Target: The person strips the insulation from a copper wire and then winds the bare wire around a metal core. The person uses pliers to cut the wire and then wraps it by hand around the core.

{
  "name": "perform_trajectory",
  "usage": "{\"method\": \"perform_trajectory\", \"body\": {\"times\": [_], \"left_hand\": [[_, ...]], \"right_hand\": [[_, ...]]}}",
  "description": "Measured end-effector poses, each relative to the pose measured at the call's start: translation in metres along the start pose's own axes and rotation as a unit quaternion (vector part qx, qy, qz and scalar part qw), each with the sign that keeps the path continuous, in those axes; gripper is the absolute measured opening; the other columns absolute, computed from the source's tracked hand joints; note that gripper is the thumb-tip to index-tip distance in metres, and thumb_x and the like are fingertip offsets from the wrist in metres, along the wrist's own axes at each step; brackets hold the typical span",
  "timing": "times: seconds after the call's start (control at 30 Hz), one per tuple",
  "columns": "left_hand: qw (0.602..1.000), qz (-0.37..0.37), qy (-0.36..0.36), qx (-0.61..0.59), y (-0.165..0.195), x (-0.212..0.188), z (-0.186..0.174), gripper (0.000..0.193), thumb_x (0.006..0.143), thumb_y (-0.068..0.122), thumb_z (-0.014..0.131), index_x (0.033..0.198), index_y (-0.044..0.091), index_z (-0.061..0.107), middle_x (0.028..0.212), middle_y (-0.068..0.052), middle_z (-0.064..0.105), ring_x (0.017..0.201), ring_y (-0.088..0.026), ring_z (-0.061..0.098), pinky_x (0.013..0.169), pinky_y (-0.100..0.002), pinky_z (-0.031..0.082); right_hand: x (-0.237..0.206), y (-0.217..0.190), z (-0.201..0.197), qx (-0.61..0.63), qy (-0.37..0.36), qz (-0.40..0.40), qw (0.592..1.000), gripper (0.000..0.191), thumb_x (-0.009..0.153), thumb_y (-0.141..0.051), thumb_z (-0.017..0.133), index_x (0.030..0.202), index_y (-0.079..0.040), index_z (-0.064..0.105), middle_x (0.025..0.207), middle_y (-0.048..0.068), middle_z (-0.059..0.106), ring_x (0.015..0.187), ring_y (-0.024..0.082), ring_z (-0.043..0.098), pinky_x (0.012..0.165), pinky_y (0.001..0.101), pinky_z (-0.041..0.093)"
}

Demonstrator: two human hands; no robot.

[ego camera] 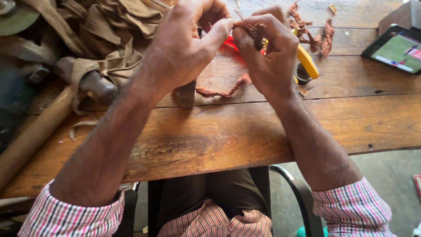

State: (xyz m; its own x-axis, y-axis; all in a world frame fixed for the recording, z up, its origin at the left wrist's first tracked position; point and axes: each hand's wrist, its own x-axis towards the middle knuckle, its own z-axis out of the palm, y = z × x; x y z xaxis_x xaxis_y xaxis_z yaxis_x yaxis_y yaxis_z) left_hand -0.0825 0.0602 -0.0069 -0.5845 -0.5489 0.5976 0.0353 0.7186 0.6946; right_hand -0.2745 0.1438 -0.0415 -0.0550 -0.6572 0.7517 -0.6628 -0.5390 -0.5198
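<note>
Two hands, left hand (186, 48) and right hand (269, 52), fingers pinching frayed brown cord (253, 28) above worktop (219, 136): best kept taut, twisted evenly.

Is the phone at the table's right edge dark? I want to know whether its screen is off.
No: the phone shows a lit green picture as it lies on the wooden table, away from both hands.

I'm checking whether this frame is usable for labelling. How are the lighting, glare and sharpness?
Head view: soft, even daylight on the wooden table; both the left hand and right hand are fairly sharp, pinching reddish-brown twine; the phone screen glows bright at the right edge; the cloth pile at top left is dimmer and softer.
</note>
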Motion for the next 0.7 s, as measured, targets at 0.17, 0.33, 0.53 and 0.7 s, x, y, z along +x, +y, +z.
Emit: {"method": "perform_trajectory", "body": {"times": [0.17, 0.33, 0.53, 0.7], "left_hand": [[1.0, 0.002, 0.017, -0.02, -0.003, -0.001, 0.001, 0.018, 0.11, 0.023, 0.068, 0.107, 0.005, 0.071, 0.092, -0.001, 0.074, 0.083, -0.009, 0.069, 0.072, -0.028, 0.054], [0.993, 0.099, 0.063, 0.003, -0.004, 0.0, 0.003, 0.018, 0.11, 0.019, 0.065, 0.109, 0.002, 0.071, 0.095, -0.002, 0.072, 0.081, -0.009, 0.063, 0.069, -0.028, 0.046], [0.994, -0.087, 0.042, -0.056, -0.003, 0.0, 0.005, 0.022, 0.106, 0.026, 0.066, 0.113, 0.007, 0.075, 0.086, 0.003, 0.072, 0.067, -0.006, 0.053, 0.059, -0.028, 0.043], [0.992, 0.013, 0.018, -0.122, -0.008, 0.002, 0.002, 0.018, 0.11, 0.018, 0.064, 0.114, 0.002, 0.072, 0.1, 0.0, 0.075, 0.087, -0.004, 0.067, 0.077, -0.025, 0.056]], "right_hand": [[0.001, 0.001, -0.001, 0.009, -0.001, 0.006, 1.0, 0.005, 0.111, -0.001, 0.076, 0.11, 0.001, 0.071, 0.105, 0.004, 0.061, 0.088, 0.006, 0.057, 0.073, 0.021, 0.046], [0.002, 0.005, -0.001, -0.01, -0.014, 0.003, 1.0, 0.01, 0.113, -0.006, 0.078, 0.111, 0.001, 0.07, 0.104, 0.002, 0.06, 0.085, 0.006, 0.056, 0.072, 0.0213, 0.046], [0.004, 0.011, -0.002, -0.005, -0.006, 0.011, 1.0, 0.012, 0.113, -0.007, 0.077, 0.109, 0.001, 0.071, 0.102, 0.002, 0.059, 0.085, 0.006, 0.055, 0.074, 0.0229, 0.046], [0.0, 0.01, -0.002, 0.032, 0.002, 0.053, 0.998, 0.011, 0.113, -0.007, 0.077, 0.114, 0.0, 0.07, 0.101, 0.0, 0.062, 0.084, 0.004, 0.054, 0.073, 0.0211, 0.045]]}}
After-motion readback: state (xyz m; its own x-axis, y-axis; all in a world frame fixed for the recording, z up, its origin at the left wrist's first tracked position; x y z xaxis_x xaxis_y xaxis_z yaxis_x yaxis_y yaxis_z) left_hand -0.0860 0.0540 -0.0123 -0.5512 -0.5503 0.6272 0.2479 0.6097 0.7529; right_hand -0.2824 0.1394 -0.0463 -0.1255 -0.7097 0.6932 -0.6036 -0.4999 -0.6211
